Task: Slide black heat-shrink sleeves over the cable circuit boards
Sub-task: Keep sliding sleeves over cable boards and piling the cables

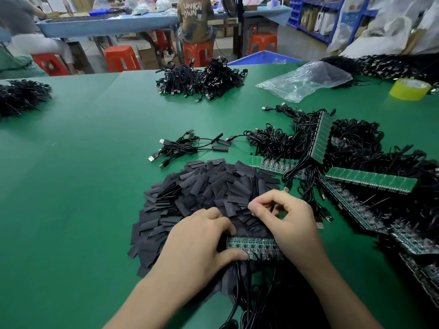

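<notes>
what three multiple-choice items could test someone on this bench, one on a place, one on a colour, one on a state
1. Where does the yellow tape roll lie?
A. at the far right of the table
B. in the middle of the table
C. at the table's near left corner

2. What colour is the table's surface?
A. blue
B. green
C. grey

3. What is the left hand doing?
A. gripping the strip of circuit boards
B. lying flat on the table
C. holding the tape roll

Answers:
1 A, since the roll sits by the right edge, beyond the cable heaps.
2 B, since the mat is green all over.
3 A, since the thumb and fingers close on the strip from both sides.
</notes>
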